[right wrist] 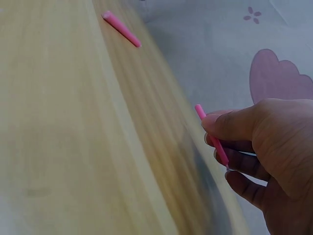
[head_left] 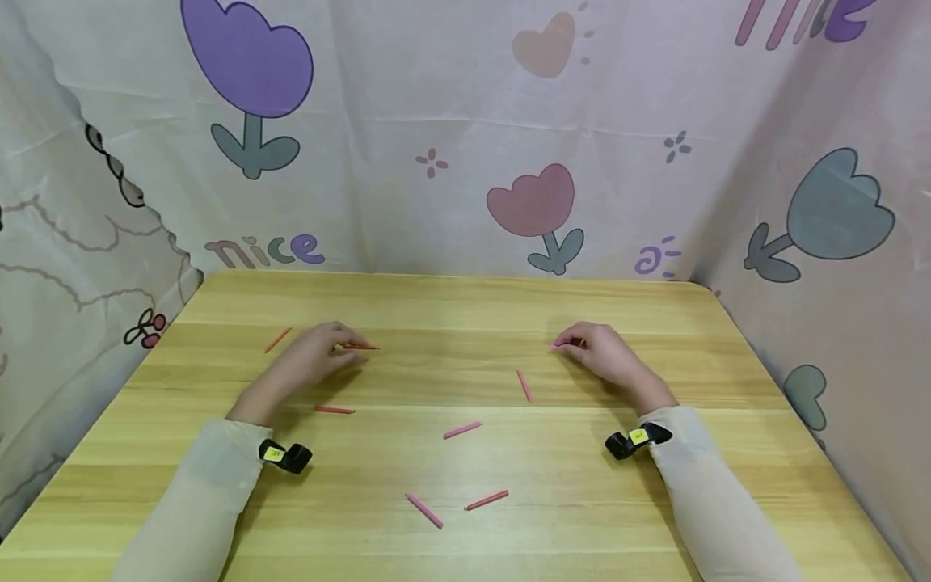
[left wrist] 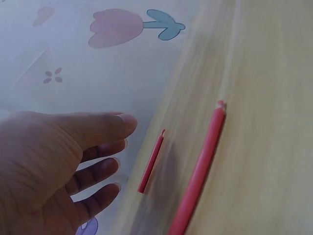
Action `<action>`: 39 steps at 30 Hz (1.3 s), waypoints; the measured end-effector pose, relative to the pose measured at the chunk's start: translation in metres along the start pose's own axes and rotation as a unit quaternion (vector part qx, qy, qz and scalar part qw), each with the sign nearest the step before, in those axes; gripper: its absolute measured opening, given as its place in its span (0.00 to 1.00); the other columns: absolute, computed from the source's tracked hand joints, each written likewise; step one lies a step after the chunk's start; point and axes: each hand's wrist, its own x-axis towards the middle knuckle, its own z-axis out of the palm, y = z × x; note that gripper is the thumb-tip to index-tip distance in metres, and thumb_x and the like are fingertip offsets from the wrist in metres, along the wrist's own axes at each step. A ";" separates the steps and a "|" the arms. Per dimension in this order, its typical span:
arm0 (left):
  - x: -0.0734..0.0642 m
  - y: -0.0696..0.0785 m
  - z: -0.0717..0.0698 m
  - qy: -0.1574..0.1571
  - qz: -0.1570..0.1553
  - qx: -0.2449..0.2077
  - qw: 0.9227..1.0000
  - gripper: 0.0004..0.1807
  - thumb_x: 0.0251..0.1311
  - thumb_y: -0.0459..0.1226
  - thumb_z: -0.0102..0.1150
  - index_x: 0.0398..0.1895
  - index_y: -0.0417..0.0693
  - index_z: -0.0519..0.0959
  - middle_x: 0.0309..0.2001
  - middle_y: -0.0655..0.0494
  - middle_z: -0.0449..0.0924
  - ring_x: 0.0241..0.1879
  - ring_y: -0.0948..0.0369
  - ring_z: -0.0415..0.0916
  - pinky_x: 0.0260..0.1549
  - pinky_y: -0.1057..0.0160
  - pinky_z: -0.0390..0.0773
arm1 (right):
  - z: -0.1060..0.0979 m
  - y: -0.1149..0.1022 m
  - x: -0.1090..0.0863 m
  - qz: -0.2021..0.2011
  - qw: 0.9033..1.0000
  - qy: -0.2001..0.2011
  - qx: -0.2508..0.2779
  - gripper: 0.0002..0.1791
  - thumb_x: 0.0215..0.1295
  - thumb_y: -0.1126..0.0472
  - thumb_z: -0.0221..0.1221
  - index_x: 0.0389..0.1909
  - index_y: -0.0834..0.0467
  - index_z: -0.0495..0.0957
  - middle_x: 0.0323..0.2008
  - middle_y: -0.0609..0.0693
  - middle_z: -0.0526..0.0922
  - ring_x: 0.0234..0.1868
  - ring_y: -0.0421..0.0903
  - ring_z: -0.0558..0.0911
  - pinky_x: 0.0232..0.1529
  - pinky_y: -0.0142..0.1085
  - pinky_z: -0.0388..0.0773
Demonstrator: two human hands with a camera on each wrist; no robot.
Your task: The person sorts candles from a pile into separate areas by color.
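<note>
My left hand point(head_left: 318, 353) is beside a thin red candle point(left wrist: 151, 161), its thumb and fingers spread apart. In the left wrist view the fingertips stay clear of that candle, which seems to rest on the table. Closer to that camera lies another red candle point(left wrist: 198, 176). My right hand point(right wrist: 279, 152) pinches a small pink candle point(right wrist: 213, 137) between thumb and fingers, above the far part of the table. Its wick end points down past the fingers in the right wrist view. A second pink candle point(head_left: 524, 385) lies to the left of this hand.
Across the wooden table point(head_left: 618, 517) lie more candles: an orange-red one point(head_left: 277, 339) at the far left, pink ones point(head_left: 462, 430) point(head_left: 424, 511) mid-table and toward the front, and a reddish one point(head_left: 486, 500). A printed curtain point(head_left: 436, 81) hangs behind the table.
</note>
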 end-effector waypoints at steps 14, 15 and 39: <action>-0.021 0.010 0.008 0.001 0.038 0.019 0.999 0.09 0.63 0.37 0.65 0.45 0.48 0.86 0.44 0.52 0.80 0.45 0.50 0.77 0.44 0.48 0.76 | 0.016 -0.003 0.006 -0.035 0.999 0.002 -0.006 0.05 0.65 0.61 0.64 0.39 0.52 0.86 0.35 0.43 0.84 0.39 0.42 0.81 0.44 0.42 0.77; -0.022 0.010 0.008 0.000 0.042 0.021 0.999 0.09 0.62 0.37 0.65 0.45 0.48 0.85 0.44 0.51 0.80 0.46 0.50 0.77 0.45 0.47 0.76 | 0.017 -0.003 0.006 -0.034 0.999 0.003 -0.007 0.04 0.65 0.61 0.64 0.39 0.52 0.86 0.35 0.44 0.84 0.39 0.43 0.81 0.45 0.43 0.77; -0.049 0.013 0.006 0.010 0.051 0.031 0.998 0.10 0.60 0.37 0.67 0.45 0.50 0.86 0.41 0.61 0.80 0.41 0.57 0.77 0.41 0.52 0.76 | 0.023 0.000 0.008 -0.043 0.998 0.033 -0.011 0.05 0.64 0.62 0.65 0.39 0.54 0.87 0.37 0.46 0.83 0.39 0.44 0.80 0.43 0.42 0.76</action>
